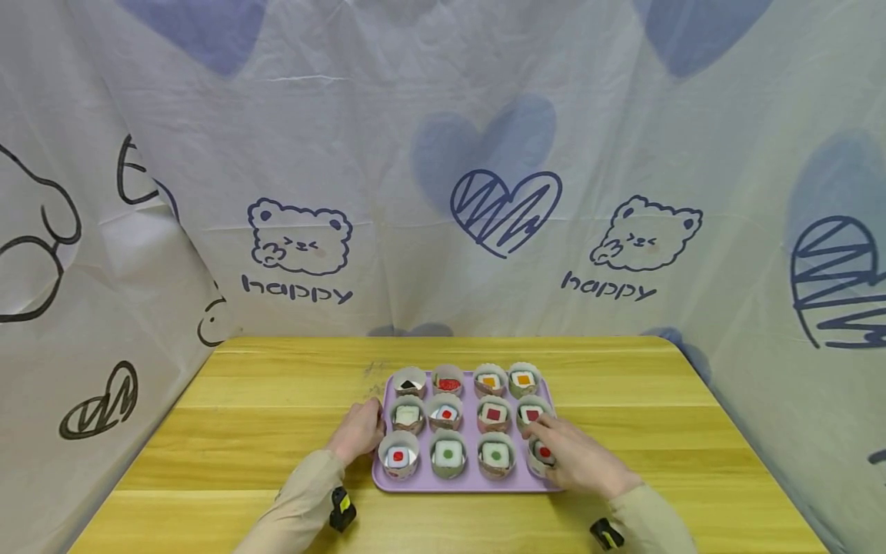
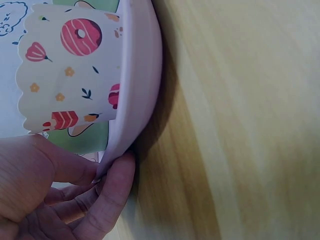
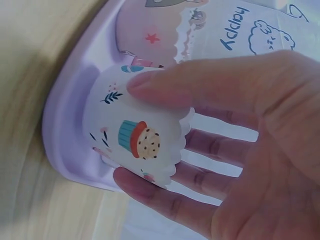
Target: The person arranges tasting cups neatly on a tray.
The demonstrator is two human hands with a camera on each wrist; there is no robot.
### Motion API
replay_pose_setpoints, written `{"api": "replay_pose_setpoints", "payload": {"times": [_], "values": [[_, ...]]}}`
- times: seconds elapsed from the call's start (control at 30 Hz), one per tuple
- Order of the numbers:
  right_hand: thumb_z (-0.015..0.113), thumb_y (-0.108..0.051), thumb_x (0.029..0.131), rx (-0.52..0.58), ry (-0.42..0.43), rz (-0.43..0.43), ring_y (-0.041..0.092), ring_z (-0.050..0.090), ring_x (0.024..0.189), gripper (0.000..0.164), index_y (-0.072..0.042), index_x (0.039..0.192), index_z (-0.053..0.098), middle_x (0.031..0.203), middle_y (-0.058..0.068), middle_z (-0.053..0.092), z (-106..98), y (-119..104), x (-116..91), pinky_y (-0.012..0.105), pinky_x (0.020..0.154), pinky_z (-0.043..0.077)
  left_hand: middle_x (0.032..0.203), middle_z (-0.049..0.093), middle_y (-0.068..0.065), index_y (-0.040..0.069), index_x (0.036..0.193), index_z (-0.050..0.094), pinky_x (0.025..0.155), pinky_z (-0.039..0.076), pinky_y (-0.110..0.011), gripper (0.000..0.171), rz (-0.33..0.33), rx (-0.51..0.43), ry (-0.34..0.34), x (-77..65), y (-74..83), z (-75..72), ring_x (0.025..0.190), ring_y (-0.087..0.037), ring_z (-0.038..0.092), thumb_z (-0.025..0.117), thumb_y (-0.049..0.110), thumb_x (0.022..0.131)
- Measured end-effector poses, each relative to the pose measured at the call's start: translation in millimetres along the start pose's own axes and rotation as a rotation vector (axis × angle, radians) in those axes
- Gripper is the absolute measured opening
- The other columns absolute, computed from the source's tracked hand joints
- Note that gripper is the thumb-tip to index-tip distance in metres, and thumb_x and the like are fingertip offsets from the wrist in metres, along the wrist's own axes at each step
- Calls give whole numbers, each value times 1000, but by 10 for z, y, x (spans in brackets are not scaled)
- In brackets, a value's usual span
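Note:
A lilac tray [image 1: 460, 483] carries several patterned paper cups with small cube-shaped pieces in them, some topped with red, green or orange. My left hand [image 1: 361, 431] pinches the tray's left rim; in the left wrist view the thumb lies inside the rim [image 2: 142, 65] and the fingers outside, beside a donut-print cup [image 2: 70, 65]. At the front right corner, my right hand [image 1: 584, 459] holds a cupcake-print paper cup [image 3: 112, 120] between thumb and fingers. That cup stands in the tray's corner, with a red-topped piece [image 1: 544, 452] inside. The hand partly hides it.
The tray lies on a yellow wood-grain table [image 1: 277, 392]. A white cloth [image 1: 401, 254] with hearts and bears hangs behind the table and along both sides. Each wrist wears a black strap piece [image 1: 342, 509]. A pinkish cup [image 3: 150, 35] stands beside the cupcake-print one.

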State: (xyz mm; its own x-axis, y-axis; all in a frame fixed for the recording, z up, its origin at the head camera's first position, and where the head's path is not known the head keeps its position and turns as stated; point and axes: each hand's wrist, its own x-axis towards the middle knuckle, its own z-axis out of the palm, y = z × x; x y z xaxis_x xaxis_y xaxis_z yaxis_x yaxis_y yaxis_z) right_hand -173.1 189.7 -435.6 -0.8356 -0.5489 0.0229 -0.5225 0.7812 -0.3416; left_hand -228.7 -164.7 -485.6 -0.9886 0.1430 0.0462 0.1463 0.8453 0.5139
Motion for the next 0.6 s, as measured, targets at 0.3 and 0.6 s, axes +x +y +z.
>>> {"api": "replay_pose_setpoints", "payload": {"times": [0.3, 0.6], "values": [[78, 9, 68, 0, 60, 23, 41, 59, 120, 58, -3, 123, 64, 130, 18, 60, 69, 35, 29, 60, 105, 50, 69, 59, -10, 0, 85, 58, 50, 46, -27, 4, 10, -1, 13, -10, -1, -5, 60, -19, 55, 60, -1, 88], [80, 6, 70, -23, 92, 0, 39, 61, 117, 55, -4, 122, 64, 127, 16, 62, 90, 57, 28, 58, 102, 53, 71, 59, -10, -2, 87, 58, 50, 47, -26, 3, 4, -12, 2, -6, -7, -2, 61, -18, 55, 59, -1, 90]]}}
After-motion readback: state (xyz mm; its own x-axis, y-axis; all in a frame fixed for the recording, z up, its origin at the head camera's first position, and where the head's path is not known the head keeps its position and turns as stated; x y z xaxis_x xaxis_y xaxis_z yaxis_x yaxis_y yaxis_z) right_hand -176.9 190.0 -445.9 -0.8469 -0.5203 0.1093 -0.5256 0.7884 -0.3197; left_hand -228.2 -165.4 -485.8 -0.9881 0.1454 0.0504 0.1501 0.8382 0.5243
